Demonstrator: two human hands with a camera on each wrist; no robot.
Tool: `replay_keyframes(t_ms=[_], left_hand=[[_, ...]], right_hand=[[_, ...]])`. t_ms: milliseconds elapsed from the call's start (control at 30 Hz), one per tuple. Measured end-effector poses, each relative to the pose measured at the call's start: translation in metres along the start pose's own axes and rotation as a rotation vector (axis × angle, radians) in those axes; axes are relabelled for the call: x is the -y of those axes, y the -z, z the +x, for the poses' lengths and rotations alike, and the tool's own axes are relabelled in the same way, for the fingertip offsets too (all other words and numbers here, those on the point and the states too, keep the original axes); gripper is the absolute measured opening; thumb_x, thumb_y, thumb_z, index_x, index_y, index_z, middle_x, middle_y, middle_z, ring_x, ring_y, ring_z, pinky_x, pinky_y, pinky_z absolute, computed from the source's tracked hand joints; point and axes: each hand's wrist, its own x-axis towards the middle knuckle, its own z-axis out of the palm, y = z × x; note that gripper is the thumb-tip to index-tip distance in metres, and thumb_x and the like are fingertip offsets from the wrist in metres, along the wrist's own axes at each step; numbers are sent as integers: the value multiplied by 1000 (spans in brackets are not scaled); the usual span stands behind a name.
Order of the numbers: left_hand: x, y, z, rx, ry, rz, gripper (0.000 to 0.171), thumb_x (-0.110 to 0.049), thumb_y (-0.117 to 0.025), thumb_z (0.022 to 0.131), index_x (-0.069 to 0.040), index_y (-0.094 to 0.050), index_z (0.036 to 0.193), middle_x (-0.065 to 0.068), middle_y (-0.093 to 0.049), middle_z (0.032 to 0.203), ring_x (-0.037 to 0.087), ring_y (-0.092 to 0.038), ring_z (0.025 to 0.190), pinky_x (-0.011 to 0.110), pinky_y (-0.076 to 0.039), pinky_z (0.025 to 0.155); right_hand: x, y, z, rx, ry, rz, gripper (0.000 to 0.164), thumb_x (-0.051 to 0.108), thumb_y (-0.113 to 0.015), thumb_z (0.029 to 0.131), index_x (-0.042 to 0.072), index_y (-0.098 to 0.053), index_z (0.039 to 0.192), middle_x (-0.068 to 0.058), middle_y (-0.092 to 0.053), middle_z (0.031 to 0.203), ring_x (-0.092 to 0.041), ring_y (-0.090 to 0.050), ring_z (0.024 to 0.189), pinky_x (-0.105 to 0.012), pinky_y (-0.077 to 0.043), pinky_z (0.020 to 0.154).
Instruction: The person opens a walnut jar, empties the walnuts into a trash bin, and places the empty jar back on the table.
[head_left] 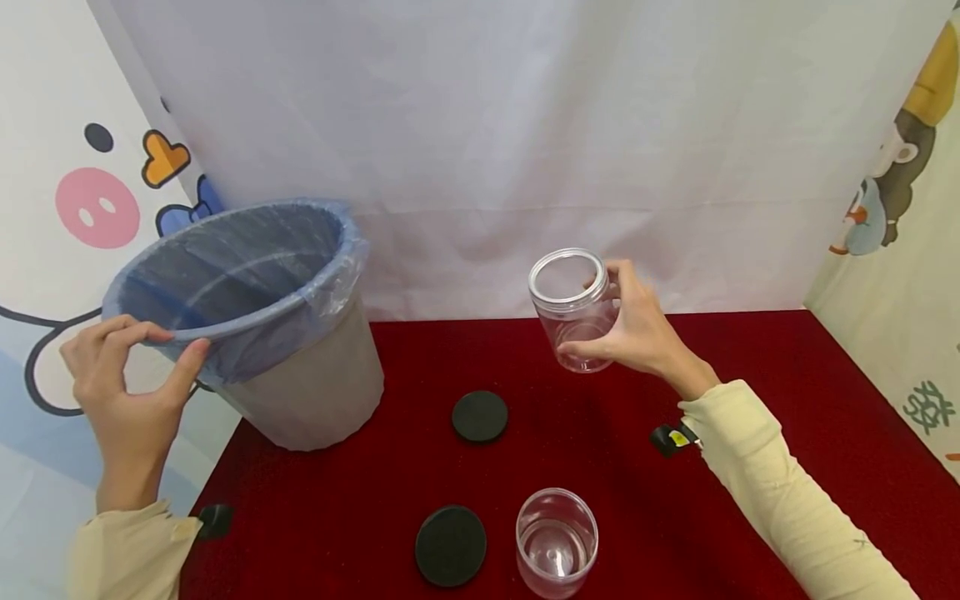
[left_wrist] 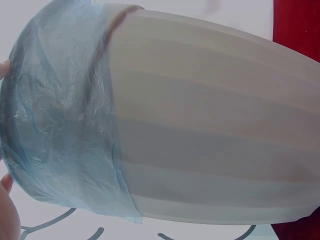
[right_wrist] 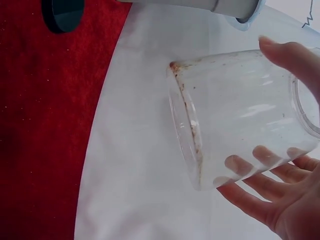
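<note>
Clear of the red surface, my right hand holds a clear plastic jar, thumb on one side and fingers round the other. The jar is uncapped, its mouth tilted upward. Brownish specks line the jar's base in the right wrist view. On the left, my left hand grips the rim of a pale trash bin, thumb and fingertips at its edge. A bluish plastic liner is folded over that rim, and the bin leans toward my left hand.
A second clear jar, uncapped, stands at the front of the red cloth. Beside it lies a black lid, with another black lid farther back. A white curtain hangs behind.
</note>
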Motion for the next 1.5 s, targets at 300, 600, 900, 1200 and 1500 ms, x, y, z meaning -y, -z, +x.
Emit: replay_keyframes(t_ms=[300, 600, 900, 1200, 1500], left_hand=[[-1, 0, 0, 0, 2, 4, 47, -29, -77, 75, 13, -59, 86, -23, -48, 100, 3, -36, 106, 31, -21, 94], [1, 0, -1, -4, -2, 9, 46, -27, -77, 75, 13, -59, 86, -23, -49, 101, 4, -36, 106, 30, -21, 94], [0, -2, 0, -25, -11, 1, 50, -32, -76, 75, 14, -59, 85, -24, -49, 99, 3, -37, 104, 30, -21, 93], [-2, -1, 0, 4, 3, 26, 50, -32, -74, 77, 14, -59, 88, -25, -47, 101, 1, -35, 107, 31, -20, 94], [0, 0, 0, -11, 1, 17, 49, -31, -76, 75, 14, -59, 86, -24, -48, 100, 2, -36, 105, 30, -21, 94]], right_hand=[[-6, -3, -7, 3, -6, 49, 91, 17, -94, 51, 5, -39, 122, -10, -57, 110, -25, -59, 97, -42, -45, 84], [7, -4, -16, -2, -14, 58, 81, 8, -92, 52, 0, -39, 114, -16, -56, 105, -31, -59, 92, -43, -45, 79], [-25, -12, -21, -12, -45, 53, 88, 23, -93, 53, 3, -39, 119, -8, -55, 108, -24, -60, 95, -40, -45, 82], [-32, -18, -26, -6, -78, 92, 90, 23, -94, 51, 8, -38, 120, -6, -62, 105, -17, -61, 94, -35, -46, 82], [-23, -21, -34, 5, -84, 107, 89, 13, -94, 52, 0, -38, 119, -8, -57, 108, -17, -61, 90, -26, -47, 78]])
